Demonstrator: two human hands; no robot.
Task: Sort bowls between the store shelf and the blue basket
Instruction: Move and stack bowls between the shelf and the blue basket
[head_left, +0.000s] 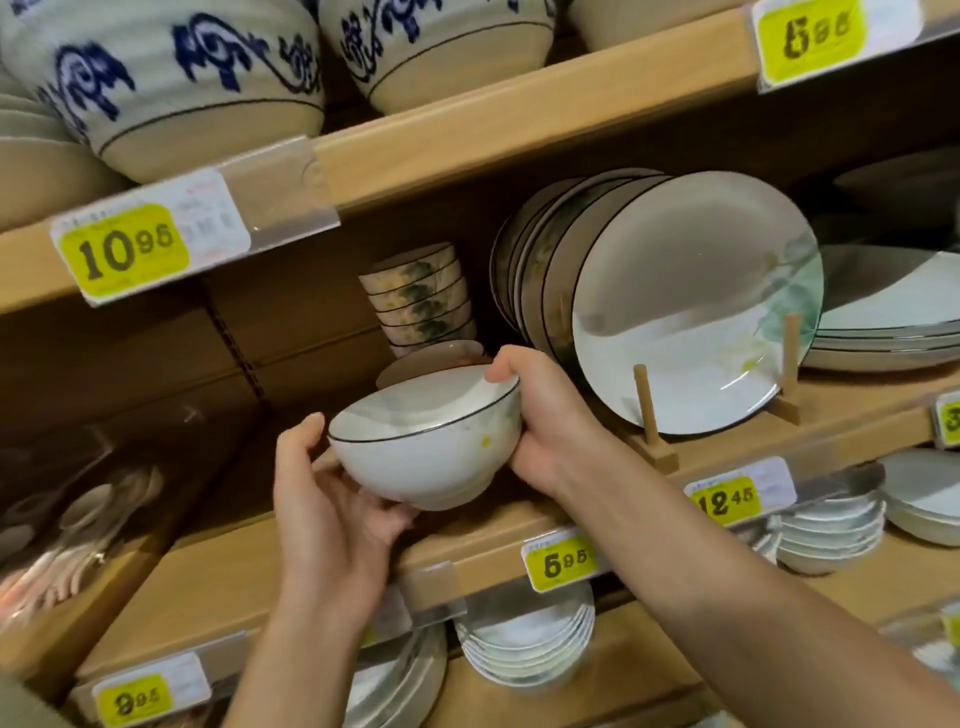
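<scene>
Both hands close on a white bowl (426, 441) held upright at the store shelf (519, 525) edge: left hand (327, 499) cupping its base, right hand (540, 421) pinching the rim, bowl stacks directly behind. The basket is out of view.

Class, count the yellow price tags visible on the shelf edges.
6: 10.95 tag upper left; top-right tag; 12.45 tag; 5.95 tag; bottom-left tag; one cut off at the right edge. Others may be hidden.
</scene>
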